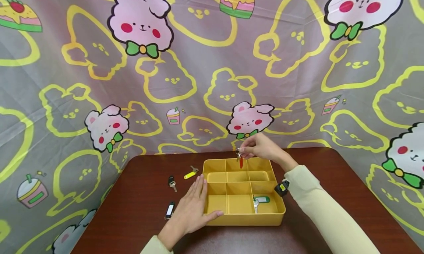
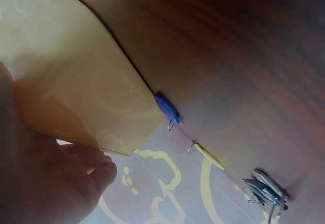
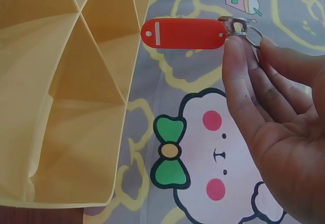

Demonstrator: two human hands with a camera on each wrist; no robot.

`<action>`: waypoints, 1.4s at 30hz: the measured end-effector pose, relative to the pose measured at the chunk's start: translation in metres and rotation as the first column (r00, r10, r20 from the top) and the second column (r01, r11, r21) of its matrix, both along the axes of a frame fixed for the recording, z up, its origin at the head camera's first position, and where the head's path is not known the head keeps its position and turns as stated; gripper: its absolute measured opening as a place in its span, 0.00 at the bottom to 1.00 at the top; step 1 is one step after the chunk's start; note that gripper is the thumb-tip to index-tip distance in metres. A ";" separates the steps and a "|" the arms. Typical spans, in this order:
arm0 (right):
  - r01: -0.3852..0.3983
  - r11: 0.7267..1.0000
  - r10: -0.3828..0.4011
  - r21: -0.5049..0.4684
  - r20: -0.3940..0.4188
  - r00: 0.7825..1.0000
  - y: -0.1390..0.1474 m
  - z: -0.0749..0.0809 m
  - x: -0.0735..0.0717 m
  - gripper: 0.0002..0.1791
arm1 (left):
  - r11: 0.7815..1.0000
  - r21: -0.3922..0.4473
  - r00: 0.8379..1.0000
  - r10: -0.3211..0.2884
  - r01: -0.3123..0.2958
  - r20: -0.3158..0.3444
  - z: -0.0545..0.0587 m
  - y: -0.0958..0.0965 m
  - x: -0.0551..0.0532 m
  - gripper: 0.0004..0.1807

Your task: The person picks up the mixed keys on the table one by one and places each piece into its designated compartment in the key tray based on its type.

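My right hand (image 1: 260,148) pinches the metal ring of a key with a red key tag (image 3: 183,33) above the back middle compartment of a yellow divided box (image 1: 245,219). Below the ring, in the head view, hang the key and the tag. Fingers straight, my left hand (image 1: 193,206) rests along the box's left side, with the thumb at the front rim. In the box's front right compartment lies a key with a green key tag (image 1: 262,199).
Left of the box on the brown table (image 1: 139,198) lie a key with a yellow tag (image 1: 190,175), a black-headed key (image 1: 172,183) and a black tag with a white label (image 1: 170,209). A blue tag (image 2: 166,108) shows beside the box in the left wrist view. Patterned cloth (image 1: 198,81) hangs behind.
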State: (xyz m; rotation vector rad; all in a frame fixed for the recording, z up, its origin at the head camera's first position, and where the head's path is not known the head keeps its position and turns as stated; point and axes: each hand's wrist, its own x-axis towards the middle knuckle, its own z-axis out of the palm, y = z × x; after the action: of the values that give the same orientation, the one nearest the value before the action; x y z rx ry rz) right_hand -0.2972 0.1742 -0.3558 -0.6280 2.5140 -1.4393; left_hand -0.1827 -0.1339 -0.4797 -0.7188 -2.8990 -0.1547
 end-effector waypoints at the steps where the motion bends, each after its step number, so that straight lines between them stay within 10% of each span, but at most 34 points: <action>1: -0.006 1.000 0.006 0.000 0.007 1.000 -0.001 0.000 0.000 0.09 | 1.000 0.000 1.000 0.000 0.000 0.002 0.000 0.000 0.000 0.62; 42: -0.140 0.977 0.128 0.163 0.086 0.988 -0.030 -0.010 -0.024 0.10 | 1.000 0.021 1.000 0.011 -0.011 0.023 0.000 -0.001 -0.001 0.63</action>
State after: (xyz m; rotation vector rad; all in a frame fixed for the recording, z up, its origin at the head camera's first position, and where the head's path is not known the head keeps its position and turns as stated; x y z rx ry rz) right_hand -0.3212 0.1447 -0.3657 -0.6846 2.4506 -1.1670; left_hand -0.1841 -0.1346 -0.4795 -0.7023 -2.9174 -0.1936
